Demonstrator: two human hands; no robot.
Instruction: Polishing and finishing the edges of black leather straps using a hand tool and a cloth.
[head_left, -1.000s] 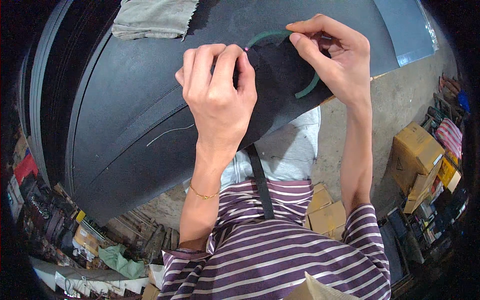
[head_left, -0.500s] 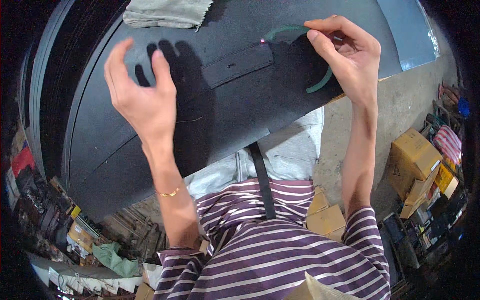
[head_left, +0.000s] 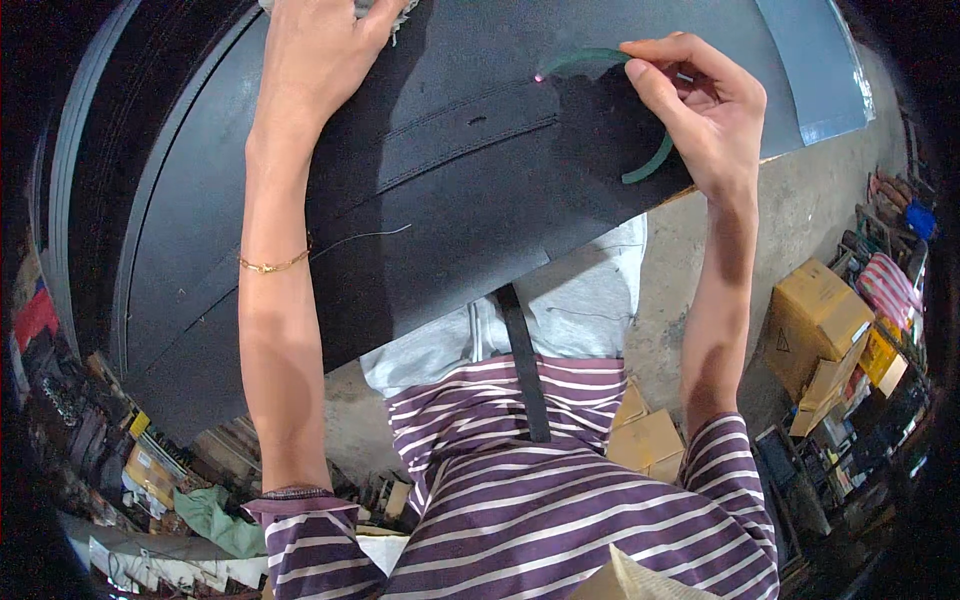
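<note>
Across the black work surface (head_left: 460,185), stitch-like lines running at a slant beneath your arms, you work with your hands well apart. Your left hand (head_left: 318,55) is over the grey cloth (head_left: 404,18) at the top edge; its fingertips run out of view, so whether it grips the cloth cannot be told. Your right hand (head_left: 708,110) pinches the green strip (head_left: 588,57) between thumb and forefinger, above the surface's right side, the strip arcing to either side of the pinch. A light, firm hold there should best spare the strip a kink, and a steady right wrist should help its curve hold true. A pale thread (head_left: 375,237) lies to the left, best left clear of the strip. Smallest, a pinkish spot (head_left: 539,78) marks the strip's left end, too tiny to identify.
</note>
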